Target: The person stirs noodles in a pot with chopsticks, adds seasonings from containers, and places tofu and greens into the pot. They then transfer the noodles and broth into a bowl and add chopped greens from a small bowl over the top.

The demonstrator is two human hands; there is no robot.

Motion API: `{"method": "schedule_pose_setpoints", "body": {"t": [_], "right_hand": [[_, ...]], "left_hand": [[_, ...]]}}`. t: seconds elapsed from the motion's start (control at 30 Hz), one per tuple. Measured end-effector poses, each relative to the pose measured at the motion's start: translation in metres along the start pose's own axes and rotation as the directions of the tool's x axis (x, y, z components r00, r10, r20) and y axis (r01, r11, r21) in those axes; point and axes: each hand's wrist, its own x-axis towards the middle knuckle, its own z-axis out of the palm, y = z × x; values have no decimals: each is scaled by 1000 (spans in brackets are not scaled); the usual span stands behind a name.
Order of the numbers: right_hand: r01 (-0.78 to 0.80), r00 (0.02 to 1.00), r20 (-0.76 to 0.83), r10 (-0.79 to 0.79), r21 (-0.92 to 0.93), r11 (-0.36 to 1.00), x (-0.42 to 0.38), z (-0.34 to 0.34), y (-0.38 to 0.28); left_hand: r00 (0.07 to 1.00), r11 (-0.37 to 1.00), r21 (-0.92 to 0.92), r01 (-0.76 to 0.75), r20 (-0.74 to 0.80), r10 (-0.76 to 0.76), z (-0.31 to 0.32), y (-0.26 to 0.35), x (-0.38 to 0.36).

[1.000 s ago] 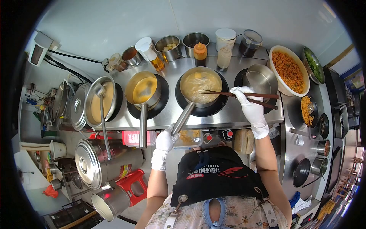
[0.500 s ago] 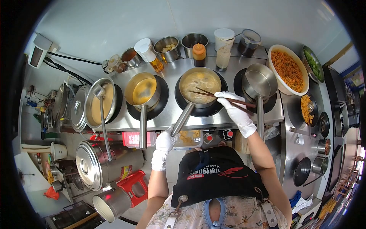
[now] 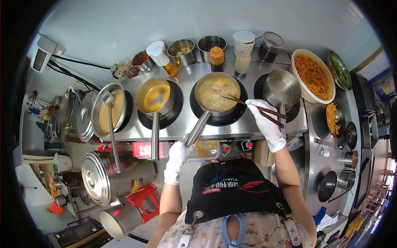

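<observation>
My white-gloved left hand (image 3: 180,152) is closed round the end of a saucepan's long metal handle. That saucepan (image 3: 202,110) sits on the middle burner, with pale noodles (image 3: 216,91) in cloudy broth and a yellow patch near its far side. In my right hand (image 3: 264,122), also gloved, is a pair of dark chopsticks (image 3: 269,110). Their tips are over the pan's right part, at the noodles. Just right of this hand stands another saucepan (image 3: 285,87), its bare metal bottom showing. Left of the noodles, a third saucepan (image 3: 155,97) holds yellow liquid.
A wide pan (image 3: 118,89) of tan liquid with a ladle (image 3: 111,120) stands at the left. Sauce bottles (image 3: 216,60) and metal pots (image 3: 181,53) line the back. A large bowl (image 3: 295,74) of orange shreds is at the right. Below left stands a big lidded pot (image 3: 97,177).
My right hand has moved right with the chopsticks, whose tips have shifted from the pan's middle toward its right side. My left hand stays on the handle.
</observation>
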Motion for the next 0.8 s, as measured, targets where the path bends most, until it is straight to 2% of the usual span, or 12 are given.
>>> {"method": "schedule_pose_setpoints", "body": {"t": [0.07, 0.33, 0.8], "right_hand": [[-22, 1000, 12, 23, -45, 999, 1, -4, -8], [81, 996, -32, -82, -39, 996, 1, -10, -22], [38, 999, 23, -38, -3, 999, -2, -6, -28]], "left_hand": [[1000, 1000, -1, -4, 4, 4, 0, 0, 1], [1000, 1000, 6, 22, 6, -22, 0, 2, 0], [1000, 1000, 3, -4, 1, 4, 3, -3, 1]]}}
